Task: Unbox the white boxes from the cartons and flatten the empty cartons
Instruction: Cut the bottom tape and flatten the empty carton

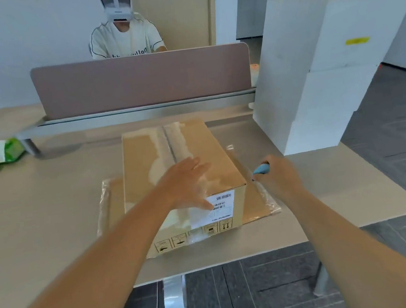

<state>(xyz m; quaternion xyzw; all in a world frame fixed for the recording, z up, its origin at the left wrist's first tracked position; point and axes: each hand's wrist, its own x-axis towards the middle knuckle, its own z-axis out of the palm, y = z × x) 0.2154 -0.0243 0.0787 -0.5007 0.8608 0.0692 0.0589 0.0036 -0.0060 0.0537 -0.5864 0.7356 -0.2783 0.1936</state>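
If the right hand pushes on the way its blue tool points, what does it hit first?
Probably the sealed carton: the right hand grips a blue tool aimed left at the carton's right side wall. Depth is unclear.

White shipping label (pixel 219 206) on carton (pixel 172 162) near face: barcodes and small print, too blurred to read. Below it, row of black handling pictograms (pixel 196 235), one with two upward arrows. Yellow sticker (pixel 356 40) on white boxes (pixel 327 76): illegible. Dark lettering on seated person's shirt (pixel 129 52): unreadable.
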